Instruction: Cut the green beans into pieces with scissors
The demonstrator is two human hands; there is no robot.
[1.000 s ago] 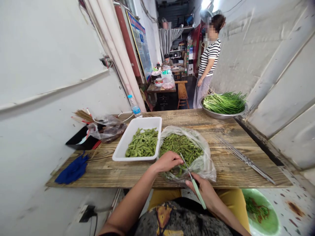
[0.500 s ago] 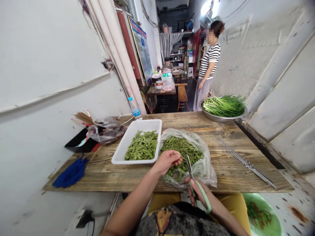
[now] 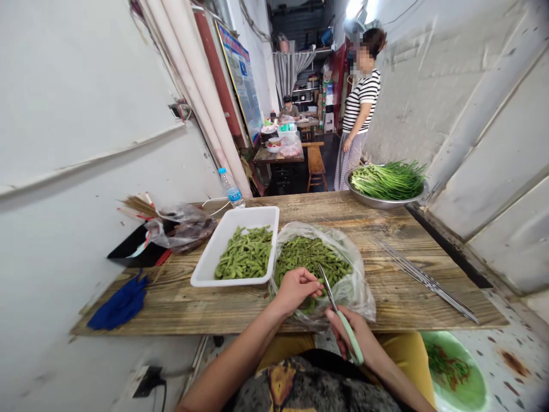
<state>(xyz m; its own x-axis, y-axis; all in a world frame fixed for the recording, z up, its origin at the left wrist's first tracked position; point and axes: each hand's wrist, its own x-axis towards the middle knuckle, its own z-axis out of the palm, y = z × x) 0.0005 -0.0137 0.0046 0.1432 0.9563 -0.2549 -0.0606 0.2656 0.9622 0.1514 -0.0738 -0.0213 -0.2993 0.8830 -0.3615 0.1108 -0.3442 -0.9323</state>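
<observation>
My left hand is closed over the near edge of a clear plastic bag full of green edamame pods, pinching a pod I can barely see. My right hand grips green-handled scissors, whose blades point up toward my left fingers. Left of the bag, a white rectangular tray holds more pods. Everything rests on a wooden table.
A metal bowl of green chives stands at the far right, and metal skewers lie right of the bag. Blue gloves, a black tray with bagged sticks and a water bottle are on the left. A person in a striped top stands beyond. A green basin sits on the floor.
My right hand drew the scissors back toward me and opened the blades, then brought them up again, nearly closed, beside my left fingers. My left hand stayed over the bag's near edge.
</observation>
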